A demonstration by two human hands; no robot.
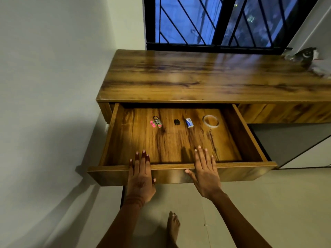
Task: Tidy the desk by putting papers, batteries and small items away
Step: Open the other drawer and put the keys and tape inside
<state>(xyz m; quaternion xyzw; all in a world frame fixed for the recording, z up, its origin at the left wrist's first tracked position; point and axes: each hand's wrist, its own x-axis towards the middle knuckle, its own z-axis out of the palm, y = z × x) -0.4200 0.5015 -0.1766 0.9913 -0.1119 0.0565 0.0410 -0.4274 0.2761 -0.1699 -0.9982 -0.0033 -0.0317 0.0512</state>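
Note:
The wooden desk's drawer (232, 165) is pulled far out. On its floor, in a row near the back, lie a keyring with pink and green tags (156, 121), a small black item (176, 121), a small white and blue box (189, 122) and a roll of clear tape (211, 121). My left hand (140, 173) lies flat over the drawer's front edge, fingers spread. My right hand (204, 171) rests flat on the same edge further right, fingers reaching over into the drawer. Neither hand holds anything.
The desk top (197, 76) is bare wood under a barred window (215, 22). A crumpled printed sheet (308, 56) lies at its far right corner. A wall stands close on the left. My bare foot (172, 228) is on the tiled floor below the drawer.

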